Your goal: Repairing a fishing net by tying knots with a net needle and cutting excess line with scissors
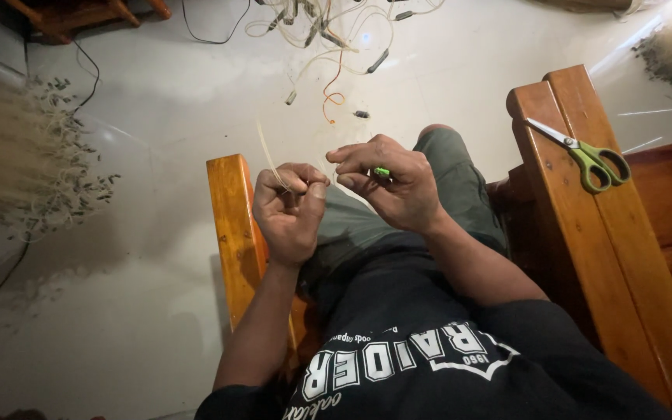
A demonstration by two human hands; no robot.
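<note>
While my left hand [289, 206] pinches a pale fibre strand [267, 155] over my lap, my right hand [386, 183] pinches a small green piece [383, 172] just beside it, so threading looks underway and calls for steady alignment.

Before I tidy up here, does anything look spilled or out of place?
Yes. Small dark bits lie scattered over the floor by the pale fibre bundle, loose cables sprawl tangled ahead, and green-handled scissors rest on the wooden armrest.
</note>
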